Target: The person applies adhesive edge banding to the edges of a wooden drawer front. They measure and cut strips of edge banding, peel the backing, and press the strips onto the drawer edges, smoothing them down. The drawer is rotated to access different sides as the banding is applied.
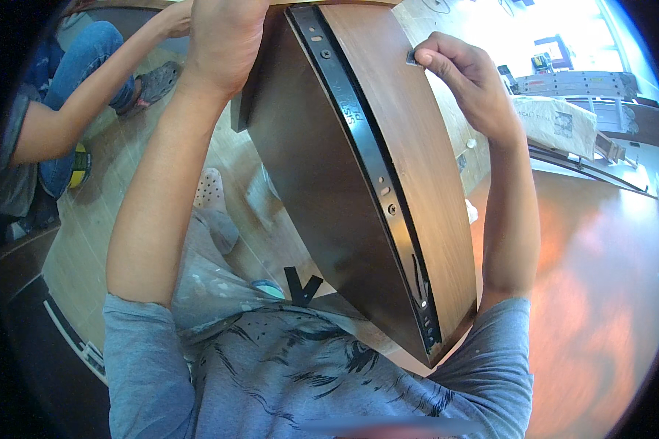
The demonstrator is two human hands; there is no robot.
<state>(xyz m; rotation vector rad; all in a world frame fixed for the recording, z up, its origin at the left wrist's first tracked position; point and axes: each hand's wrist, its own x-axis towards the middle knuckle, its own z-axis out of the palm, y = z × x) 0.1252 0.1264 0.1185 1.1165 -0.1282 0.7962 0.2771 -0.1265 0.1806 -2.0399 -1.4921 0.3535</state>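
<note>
A brown wooden drawer (433, 183) stands tilted in front of me. A black metal drawer slide (359, 139) runs along its side, fixed with screws. My left hand (227, 47) grips the drawer's far left part; its fingers are cut off by the upper edge of the picture. On the other side, my right hand (465, 73) has thumb and forefinger pinched on a small dark flat piece (411, 58), against the drawer's wooden face beside the slide. What the piece is, I cannot make out.
At the left another person (80, 110) crouches, one arm reaching toward the drawer's far end. A large brown panel (578, 293) lies to my right. Beyond it are a wrapped package (556, 124) and a metal ladder (578, 84). A tape roll (80, 164) is near the person.
</note>
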